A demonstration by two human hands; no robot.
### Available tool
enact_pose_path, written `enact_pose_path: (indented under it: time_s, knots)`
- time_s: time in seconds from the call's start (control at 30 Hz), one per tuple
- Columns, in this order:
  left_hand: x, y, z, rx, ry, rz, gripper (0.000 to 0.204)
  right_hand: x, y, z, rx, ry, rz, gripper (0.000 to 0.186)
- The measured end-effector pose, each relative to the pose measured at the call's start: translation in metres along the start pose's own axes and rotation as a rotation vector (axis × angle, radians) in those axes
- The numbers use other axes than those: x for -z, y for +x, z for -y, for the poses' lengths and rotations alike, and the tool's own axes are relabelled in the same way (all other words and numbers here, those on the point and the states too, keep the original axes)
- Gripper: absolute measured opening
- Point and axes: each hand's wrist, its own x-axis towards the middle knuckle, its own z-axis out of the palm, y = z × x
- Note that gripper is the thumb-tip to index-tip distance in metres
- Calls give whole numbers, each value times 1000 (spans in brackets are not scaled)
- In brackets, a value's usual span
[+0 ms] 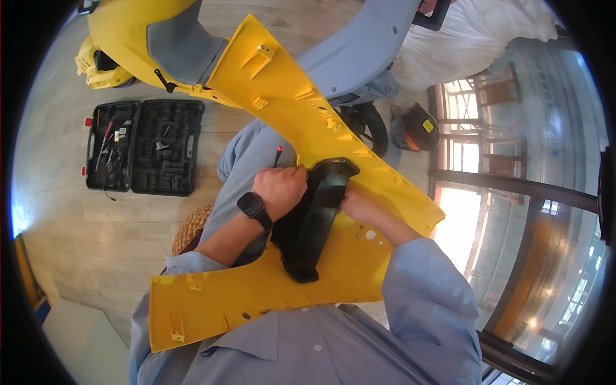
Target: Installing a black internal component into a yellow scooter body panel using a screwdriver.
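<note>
A large yellow plastic scooter body panel (350, 260) lies across my lap, its ribbed inner side facing up. A long black plastic trough-shaped part (316, 218) sits in its middle. My left hand (280, 191), wearing a dark watch, is closed at the part's upper left edge. From that fist sticks up the end of a slim screwdriver (278, 154) with a black and red handle; its tip is hidden. At the opposite edge of the black part, my right hand (357, 204) grips with curled fingers, partly hidden behind it.
An opened black tool case (163, 147) with assorted tools lies on the wooden floor at left. A yellow and grey scooter (346, 48) stands ahead. A dark bucket-like container (415, 127) is beside its wheel. Glass panes with dark frames (513, 183) line the right side.
</note>
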Motion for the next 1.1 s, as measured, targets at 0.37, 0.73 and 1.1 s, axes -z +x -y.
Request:
enact_pose_path:
  time_s: [0.37,0.73,1.1]
  knots:
    - [-1,4,5,-9,-17,-18,11,-14,-37,29,40,-541,-409,17]
    - [2,-1,5,17,-83,-12,10,-12,-47,27,251,-784,-471,15]
    - [7,-2,5,3,-42,-37,10,-25,-41,36,17,33,-671,34]
